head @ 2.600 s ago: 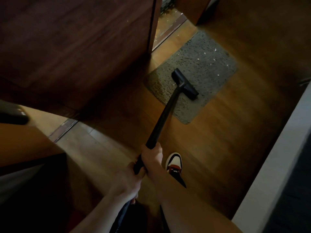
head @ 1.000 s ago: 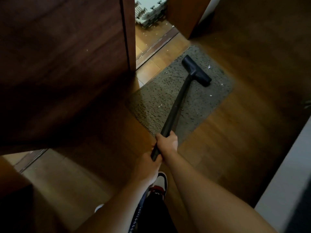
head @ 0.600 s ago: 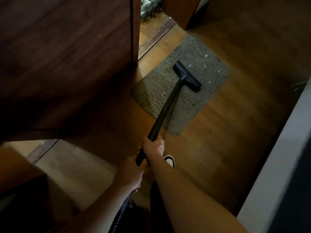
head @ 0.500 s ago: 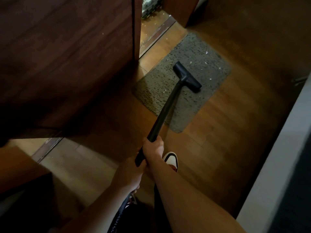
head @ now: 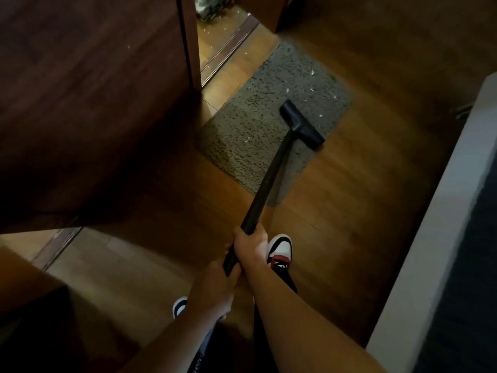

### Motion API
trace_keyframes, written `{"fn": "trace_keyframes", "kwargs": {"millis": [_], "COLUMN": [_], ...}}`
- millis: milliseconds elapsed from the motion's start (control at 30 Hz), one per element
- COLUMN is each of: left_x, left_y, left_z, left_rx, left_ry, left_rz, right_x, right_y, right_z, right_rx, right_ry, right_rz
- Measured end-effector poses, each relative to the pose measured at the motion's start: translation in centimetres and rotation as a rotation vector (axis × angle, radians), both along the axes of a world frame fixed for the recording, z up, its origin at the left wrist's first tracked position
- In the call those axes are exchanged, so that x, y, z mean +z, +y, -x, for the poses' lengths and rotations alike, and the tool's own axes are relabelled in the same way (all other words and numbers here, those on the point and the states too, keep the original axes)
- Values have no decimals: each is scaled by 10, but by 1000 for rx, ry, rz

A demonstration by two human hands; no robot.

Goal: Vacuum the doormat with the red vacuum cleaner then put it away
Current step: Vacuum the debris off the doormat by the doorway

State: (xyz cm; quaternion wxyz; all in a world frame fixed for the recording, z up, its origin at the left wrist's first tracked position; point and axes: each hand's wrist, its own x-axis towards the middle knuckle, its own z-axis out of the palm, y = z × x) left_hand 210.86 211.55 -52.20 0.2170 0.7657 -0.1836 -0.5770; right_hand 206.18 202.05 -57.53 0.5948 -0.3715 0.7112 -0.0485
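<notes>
1. Black wand (head: pixel 271 173) of the vacuum cleaner runs from the hands up and to the right, slanting down to its nozzle (head: pixel 301 125).
2. Right hand (head: pixel 251 247) sits higher on the wand with its fingers wrapped round it. Its forearm comes in from the lower right, nearly straight.
3. Left hand (head: pixel 215 286) grips the wand's near end just below the right one, and the two hands touch. Its forearm enters from the bottom edge.
4. Nozzle lies on the grey doormat (head: pixel 250 130), on the mat's right half. Its right end is at the mat's edge, where the wooden floor (head: pixel 349 211) begins.
5. Pale scraps (head: pixel 312 72) lie on the mat beyond the nozzle, with a few to its left.
6. Dark wooden door (head: pixel 94 103) fills the left side, its edge near the mat's far left corner. A floor track (head: pixel 228 47) runs past the mat's far side.
7. White ledge (head: pixel 430 238) borders the floor on the right, well apart from the mat, with bare boards between.
8. White, black and red shoe (head: pixel 279 251) stands just beside the right hand, short of the mat's near corner. A second shoe (head: pixel 179 305) shows partly behind the left forearm.
</notes>
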Motion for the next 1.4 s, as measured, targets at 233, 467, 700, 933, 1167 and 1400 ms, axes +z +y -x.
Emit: {"fn": "trace_keyframes", "kwargs": {"millis": [233, 467, 700, 933, 1167, 1400], "left_x": [-5, -12, -25, -37, -35, -27], "left_y": [-71, -152, -212, -261, -264, -211], "left_z": [14, 37, 49, 54, 57, 47], "left_rx": [-3, -31, -27, -78, -47, 1], "left_ry": [11, -32, -22, -36, -2, 26], "left_rz": [-54, -119, -133, -113, -113, -125], "right_x": [-12, -17, -29, -40, -36, -28], "right_y": [-70, -151, -209, -258, -262, -210], "right_z": [17, 38, 50, 58, 61, 49], "right_rx": [-29, -25, -41, 3, -18, -6], "right_ry": [-19, -10, -27, -2, 1, 10], "right_rz": [-2, -9, -21, 28, 17, 13]}}
